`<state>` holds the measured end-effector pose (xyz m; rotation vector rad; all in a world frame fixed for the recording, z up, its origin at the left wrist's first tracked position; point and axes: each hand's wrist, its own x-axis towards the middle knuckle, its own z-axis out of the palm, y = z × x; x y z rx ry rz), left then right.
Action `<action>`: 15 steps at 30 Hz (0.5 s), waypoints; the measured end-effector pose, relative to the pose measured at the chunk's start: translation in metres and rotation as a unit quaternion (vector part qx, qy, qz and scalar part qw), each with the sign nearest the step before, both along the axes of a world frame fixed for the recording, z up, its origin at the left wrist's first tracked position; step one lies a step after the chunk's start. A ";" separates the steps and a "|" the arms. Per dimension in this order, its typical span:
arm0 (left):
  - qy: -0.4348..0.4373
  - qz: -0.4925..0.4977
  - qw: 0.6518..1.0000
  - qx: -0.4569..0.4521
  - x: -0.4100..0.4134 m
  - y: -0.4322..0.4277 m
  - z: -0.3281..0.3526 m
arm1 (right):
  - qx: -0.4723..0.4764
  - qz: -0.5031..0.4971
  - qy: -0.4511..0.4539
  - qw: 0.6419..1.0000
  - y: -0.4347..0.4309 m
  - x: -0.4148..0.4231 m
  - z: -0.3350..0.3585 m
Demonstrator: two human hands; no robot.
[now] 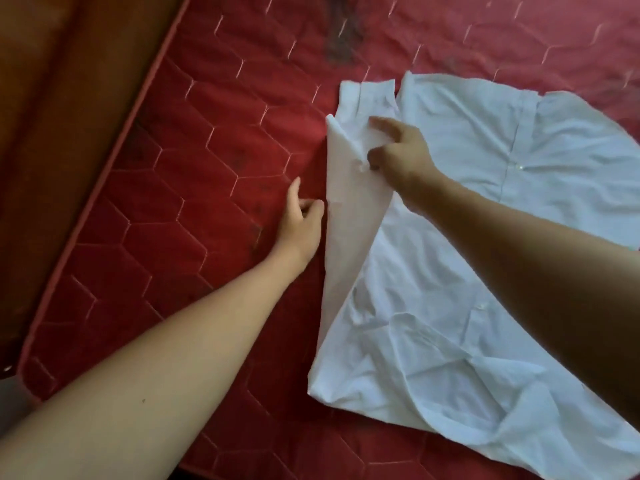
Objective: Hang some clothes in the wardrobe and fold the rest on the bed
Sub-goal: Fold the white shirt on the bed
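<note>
A white buttoned shirt (485, 271) lies spread on the red quilted mattress (194, 188), filling the right half of the view. Its left edge is lifted and turned over toward the middle. My right hand (398, 154) pinches that raised edge near the top between thumb and fingers. My left hand (303, 220) sits lower on the same fold, thumb and fingertips touching the cloth's outer edge; whether it grips the cloth is unclear.
The mattress edge (104, 174) runs diagonally on the left, with a brown wooden bed frame (52, 98) beyond it. A dark stain (341, 32) marks the mattress above the shirt.
</note>
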<state>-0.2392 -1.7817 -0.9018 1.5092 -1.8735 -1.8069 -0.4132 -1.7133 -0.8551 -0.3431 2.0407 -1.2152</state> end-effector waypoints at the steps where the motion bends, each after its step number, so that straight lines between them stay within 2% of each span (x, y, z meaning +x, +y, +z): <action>1: -0.002 -0.028 1.000 0.001 -0.014 -0.003 0.006 | -0.001 0.011 0.041 0.999 0.017 -0.007 0.009; 5: 0.018 -0.161 0.987 -0.009 -0.076 0.013 0.030 | 0.027 0.044 0.220 0.974 0.103 -0.030 0.025; 8: -0.013 -0.317 0.945 -0.073 -0.112 0.035 0.032 | 0.102 0.062 0.233 0.965 0.158 -0.041 0.009; 9: -0.029 -0.351 0.933 -0.077 -0.120 0.042 0.031 | 0.104 0.045 0.204 0.972 0.170 -0.044 0.000; 11: -0.049 -0.374 0.924 -0.066 -0.133 0.052 0.028 | 0.034 -0.106 0.060 0.992 0.179 -0.057 -0.017; 12: -0.050 -0.375 0.924 -0.063 -0.140 0.054 0.026 | -0.028 -0.208 -0.050 0.976 0.179 -0.067 -0.021; 13: -0.046 -0.373 0.925 -0.059 -0.147 0.055 0.022 | -0.084 -0.290 -0.164 0.939 0.176 -0.078 -0.024; 14: -0.041 -0.371 0.926 -0.047 -0.154 0.055 0.019 | -0.116 -0.337 -0.245 0.902 0.175 -0.089 -0.028; 15: -0.040 -0.371 0.928 -0.027 -0.161 0.053 0.016 | -0.114 -0.343 -0.286 0.888 0.174 -0.099 -0.033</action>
